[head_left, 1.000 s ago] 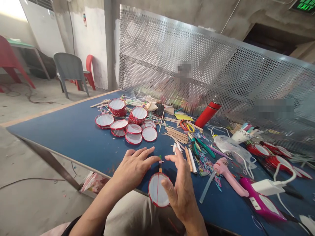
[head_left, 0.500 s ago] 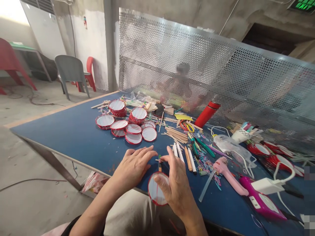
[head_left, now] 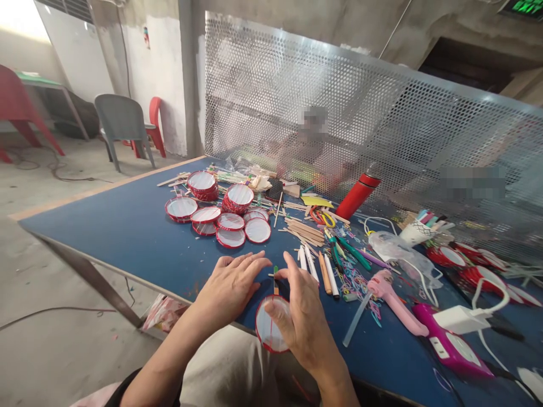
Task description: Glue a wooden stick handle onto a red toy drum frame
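Observation:
A round white disc with a red rim (head_left: 266,328) lies at the table's front edge, a short coloured stick (head_left: 275,281) pointing away from its top. My left hand (head_left: 233,282) rests palm down on the table just left of the stick, fingers stretched out and holding nothing. Over the disc's right side is my right hand (head_left: 303,311), its thumb across the white face and its index fingertip near the stick's upper end. Its fingers are apart; whether the thumb touches the disc is unclear. Further back, several similar red-rimmed discs (head_left: 230,221) lie stacked and loose.
Markers (head_left: 331,276), wooden sticks (head_left: 305,232), scissors and colourful small bits lie to the right. Beyond them are a pink glue gun (head_left: 394,302), a magenta power strip (head_left: 453,350) and a red bottle (head_left: 358,196). A perforated metal screen (head_left: 288,90) stands behind, with a person visible through it.
Both hands and the disc stay almost in place. At the far right, behind the power strip, the red-rimmed items have shifted slightly.

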The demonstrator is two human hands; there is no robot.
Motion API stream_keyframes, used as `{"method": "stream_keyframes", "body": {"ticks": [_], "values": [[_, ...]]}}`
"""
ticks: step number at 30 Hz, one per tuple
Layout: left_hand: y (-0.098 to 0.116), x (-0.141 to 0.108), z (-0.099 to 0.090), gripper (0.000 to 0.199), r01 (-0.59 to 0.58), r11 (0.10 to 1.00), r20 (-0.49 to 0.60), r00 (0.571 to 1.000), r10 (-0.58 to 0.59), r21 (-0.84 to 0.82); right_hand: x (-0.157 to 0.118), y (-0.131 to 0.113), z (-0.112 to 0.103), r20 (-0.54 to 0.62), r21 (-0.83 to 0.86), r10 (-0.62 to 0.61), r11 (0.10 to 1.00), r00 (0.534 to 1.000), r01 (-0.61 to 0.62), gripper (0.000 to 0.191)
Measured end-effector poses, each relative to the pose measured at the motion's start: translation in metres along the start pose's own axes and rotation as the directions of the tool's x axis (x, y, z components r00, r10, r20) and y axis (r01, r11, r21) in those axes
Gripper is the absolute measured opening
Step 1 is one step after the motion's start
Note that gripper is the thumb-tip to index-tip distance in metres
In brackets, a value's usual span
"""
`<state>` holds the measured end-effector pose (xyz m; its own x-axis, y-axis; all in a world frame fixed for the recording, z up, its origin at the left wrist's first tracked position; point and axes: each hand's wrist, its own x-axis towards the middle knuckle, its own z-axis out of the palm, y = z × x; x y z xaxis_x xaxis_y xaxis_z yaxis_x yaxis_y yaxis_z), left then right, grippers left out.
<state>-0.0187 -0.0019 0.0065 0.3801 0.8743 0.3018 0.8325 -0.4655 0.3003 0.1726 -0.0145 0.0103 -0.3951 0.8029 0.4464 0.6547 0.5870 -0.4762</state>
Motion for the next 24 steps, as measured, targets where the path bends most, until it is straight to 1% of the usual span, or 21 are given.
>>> {"method": "stream_keyframes", "body": {"ticks": [4,7,10,15,17,19,22,24], "values": [[-0.0003,-0.0002,0.0005,0.043,-0.014,1.0,-0.01,1.0,0.014,0.002,-0.0036,-0.0011,-0.0021,-0.132,0.02,-0.004,1.0,0.991,0.007,0.081],[-0.0001,0.0005,0.0001,0.045,-0.008,1.0,0.008,1.0,0.008,0.011,-0.0061,-0.0009,-0.0031,-0.135,0.031,-0.007,0.999,0.991,0.012,0.081],[0.0005,0.0017,-0.0008,0.045,-0.002,1.0,0.046,0.999,0.001,0.025,-0.0069,-0.0001,-0.0019,-0.152,0.036,-0.012,0.999,0.988,0.018,0.082],[0.0014,0.0034,-0.004,0.048,-0.008,0.998,0.131,0.991,-0.001,0.067,-0.0087,0.0005,0.0006,-0.293,0.091,0.011,0.996,0.956,0.016,0.086],[0.0012,0.0036,-0.0052,0.047,-0.007,0.997,0.151,0.989,-0.004,0.076,-0.0093,0.0006,0.0003,-0.295,0.092,0.009,0.996,0.955,0.019,0.085],[0.0008,0.0035,-0.0059,0.047,-0.011,0.997,0.153,0.988,-0.001,0.079,-0.0091,0.0005,-0.0005,-0.268,0.06,-0.014,0.998,0.963,0.031,0.085],[0.0005,0.0025,-0.0052,0.042,-0.017,0.998,0.123,0.992,0.009,0.065,-0.0067,0.0001,-0.0018,-0.205,0.006,-0.051,0.999,0.977,0.054,0.085],[0.0002,0.0018,-0.0039,0.039,0.0,0.999,0.087,0.996,-0.004,0.041,-0.0039,-0.0003,-0.0022,-0.145,-0.012,-0.062,0.998,0.988,0.06,0.083]]}}
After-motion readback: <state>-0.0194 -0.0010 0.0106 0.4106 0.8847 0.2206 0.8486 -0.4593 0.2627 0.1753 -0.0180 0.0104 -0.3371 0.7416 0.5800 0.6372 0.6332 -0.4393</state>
